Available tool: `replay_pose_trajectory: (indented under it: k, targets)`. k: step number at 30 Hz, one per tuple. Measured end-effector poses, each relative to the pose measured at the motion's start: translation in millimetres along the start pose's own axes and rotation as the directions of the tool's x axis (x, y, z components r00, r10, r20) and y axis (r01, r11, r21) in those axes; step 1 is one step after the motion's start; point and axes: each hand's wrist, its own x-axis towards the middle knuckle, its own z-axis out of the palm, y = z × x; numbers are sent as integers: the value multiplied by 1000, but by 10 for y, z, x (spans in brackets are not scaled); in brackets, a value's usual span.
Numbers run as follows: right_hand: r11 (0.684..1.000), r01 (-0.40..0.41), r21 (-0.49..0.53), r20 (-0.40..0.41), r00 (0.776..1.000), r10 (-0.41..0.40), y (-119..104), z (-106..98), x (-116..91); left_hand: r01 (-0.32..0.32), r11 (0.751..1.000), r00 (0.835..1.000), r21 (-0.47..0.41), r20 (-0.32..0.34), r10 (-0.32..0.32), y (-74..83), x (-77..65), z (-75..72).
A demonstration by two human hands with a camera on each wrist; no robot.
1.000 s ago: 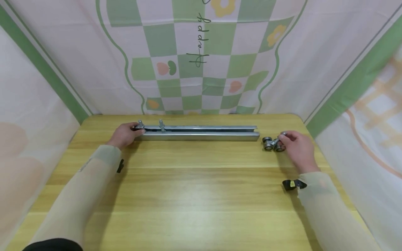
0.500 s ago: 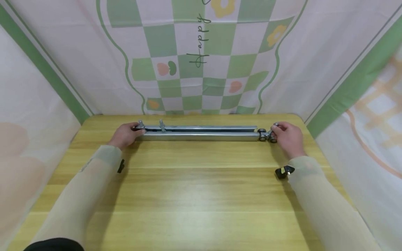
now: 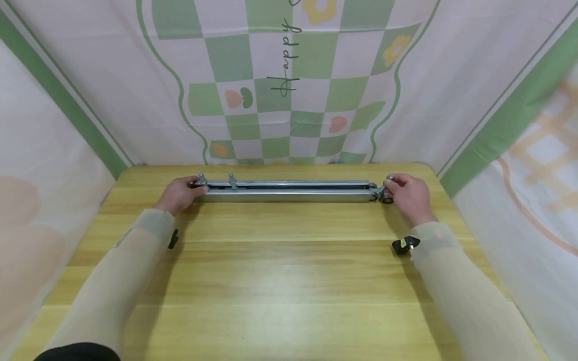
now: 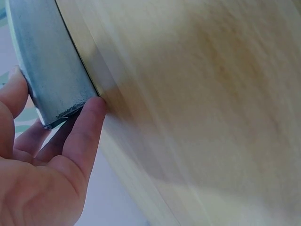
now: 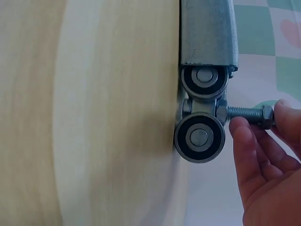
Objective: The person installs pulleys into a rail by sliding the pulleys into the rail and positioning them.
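Observation:
A long metal track point(image 3: 289, 196) with a slot along its top lies near the table's far edge. Two upright bolts point(image 3: 232, 179) stand out of the slot toward its left end. My left hand point(image 3: 177, 194) grips that end, thumb and fingers around it in the left wrist view. At the right end is a roller trolley point(image 5: 199, 137) with black-rimmed wheels and a threaded bolt point(image 5: 249, 113). My right hand point(image 3: 410, 196) pinches the bolt near its nut. The trolley's front wheels are partly inside the track's mouth, the rear wheels outside.
The wooden table point(image 3: 289, 281) extends from the track toward me. A patterned cloth point(image 3: 311, 90) hangs right behind its far edge, with more cloth at both sides. Black wrist cameras point(image 3: 405, 244) sit below my hands.
My right hand has moved left and away from me, bringing the trolley from beside the track to its right end, its front wheels now partly inside. The left hand has stayed put.

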Motion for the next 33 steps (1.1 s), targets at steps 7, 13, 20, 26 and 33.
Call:
replay_pose_trajectory:
  k: [7,13,20,26,33]
  targets:
    - [998,-5,61,21,1000,4,-18,23,7,-8,1000,1000,10,-2,8,8,10,-12]
    - [998,16,68,40,999,-19,-33,53,18,-16,1000,1000,25,5,16,23,16,-9]
    - [999,24,39,79,997,-27,-122,85,45,-18,1000,1000,23,2,18,34,24,-15]
    - [997,53,-49,107,993,-48,-214,100,65,-10,1000,1000,11,-3,10,39,10,-15]
    - [991,87,-103,125,989,-74,-254,119,94,0,1000,1000,8,8,0,-2,-2,-9]
